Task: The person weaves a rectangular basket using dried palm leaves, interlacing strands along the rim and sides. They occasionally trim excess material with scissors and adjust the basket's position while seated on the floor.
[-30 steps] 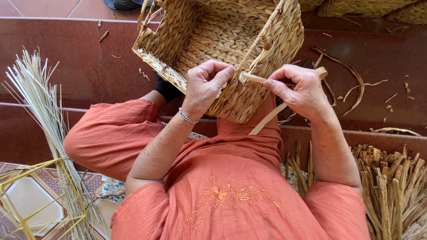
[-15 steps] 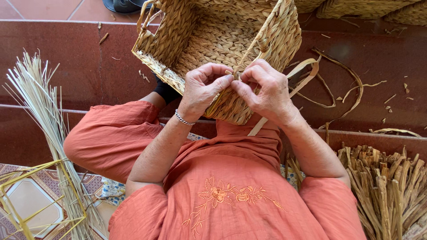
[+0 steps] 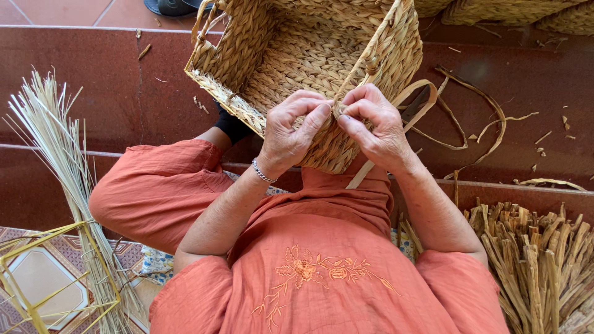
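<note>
From the head view, my left hand (image 3: 291, 133) and right hand (image 3: 377, 127) pinch a flat strand (image 3: 416, 102) at the near rim of the woven basket (image 3: 297, 55) on my lap. It looks light, stiff-walled; the strand bends easily, best held close to the weave.

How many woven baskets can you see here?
3: the basket both hands work on, plus two partly cropped baskets at the top right edge. More may lie outside the frame.
</note>
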`<move>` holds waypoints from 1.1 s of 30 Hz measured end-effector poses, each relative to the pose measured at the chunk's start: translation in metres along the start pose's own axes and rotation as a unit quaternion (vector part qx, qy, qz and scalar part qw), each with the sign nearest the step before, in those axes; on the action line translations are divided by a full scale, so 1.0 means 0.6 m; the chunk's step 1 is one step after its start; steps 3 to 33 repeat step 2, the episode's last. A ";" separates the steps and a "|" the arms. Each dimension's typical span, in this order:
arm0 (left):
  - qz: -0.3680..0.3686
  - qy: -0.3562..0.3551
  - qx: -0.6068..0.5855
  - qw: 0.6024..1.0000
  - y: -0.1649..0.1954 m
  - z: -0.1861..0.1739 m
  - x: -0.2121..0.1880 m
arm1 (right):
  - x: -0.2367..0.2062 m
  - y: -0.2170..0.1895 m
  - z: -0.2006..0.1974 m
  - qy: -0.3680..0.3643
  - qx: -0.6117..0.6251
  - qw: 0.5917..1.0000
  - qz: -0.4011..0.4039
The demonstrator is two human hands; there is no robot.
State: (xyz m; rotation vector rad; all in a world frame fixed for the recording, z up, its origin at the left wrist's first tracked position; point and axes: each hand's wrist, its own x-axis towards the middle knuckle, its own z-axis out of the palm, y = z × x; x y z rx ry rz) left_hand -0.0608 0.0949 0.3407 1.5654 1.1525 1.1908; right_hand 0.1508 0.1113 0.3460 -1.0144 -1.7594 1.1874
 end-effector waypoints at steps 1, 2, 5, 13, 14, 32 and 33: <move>-0.014 -0.002 -0.007 1.000 0.000 0.001 0.001 | -0.002 0.001 0.000 0.001 -0.010 1.000 -0.003; -0.028 -0.006 -0.014 1.000 -0.003 0.002 0.005 | -0.004 0.002 0.001 0.004 -0.020 1.000 -0.008; -0.028 -0.006 -0.014 1.000 -0.003 0.002 0.005 | -0.004 0.002 0.001 0.004 -0.020 1.000 -0.008; -0.028 -0.006 -0.014 1.000 -0.003 0.002 0.005 | -0.004 0.002 0.001 0.004 -0.020 1.000 -0.008; -0.028 -0.006 -0.014 1.000 -0.003 0.002 0.005 | -0.004 0.002 0.001 0.004 -0.020 1.000 -0.008; -0.028 -0.006 -0.014 1.000 -0.003 0.002 0.005 | -0.004 0.002 0.001 0.004 -0.020 1.000 -0.008; -0.028 -0.006 -0.014 1.000 -0.003 0.002 0.005 | -0.004 0.002 0.001 0.004 -0.020 1.000 -0.008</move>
